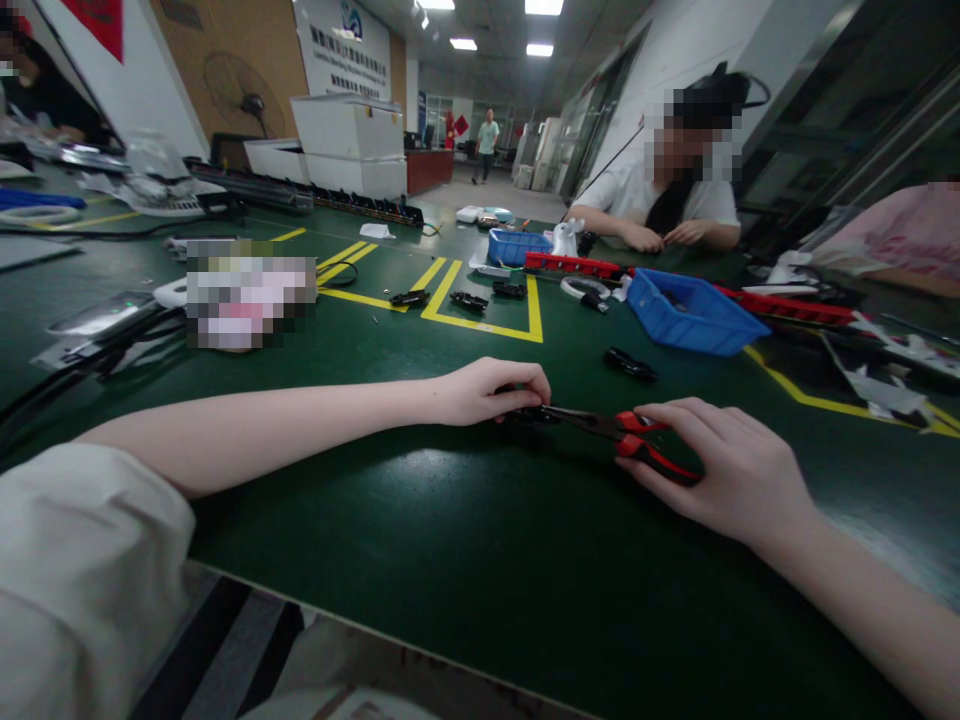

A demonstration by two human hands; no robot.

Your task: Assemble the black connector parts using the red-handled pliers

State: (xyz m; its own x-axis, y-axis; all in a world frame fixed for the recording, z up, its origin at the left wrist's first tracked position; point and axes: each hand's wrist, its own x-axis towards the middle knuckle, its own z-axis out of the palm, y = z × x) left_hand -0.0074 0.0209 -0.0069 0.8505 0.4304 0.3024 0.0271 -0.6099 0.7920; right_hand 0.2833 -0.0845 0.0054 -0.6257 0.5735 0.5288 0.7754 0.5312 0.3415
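My left hand (487, 392) is closed around a small black part (531, 415), low over the green table (420, 580); the fingers hide much of it. Long-nose pliers (634, 432) with red and black handles are in my right hand (724, 460), their handles somewhat spread. The tips of the pliers meet the black part beside my left fingertips; whether they grip it I cannot tell. Another black part (630, 364) lies on the table beyond the pliers. Several similar parts (469, 300) lie near the yellow tape lines further off.
A blue bin (694, 315) stands at right, a smaller blue bin (517, 246) behind it, with red strips (577, 266) nearby. Cables and a phone-like device (101, 313) lie at left. A co-worker (660, 205) sits across the table, hands together. A white cable coil (583, 290) lies mid-table.
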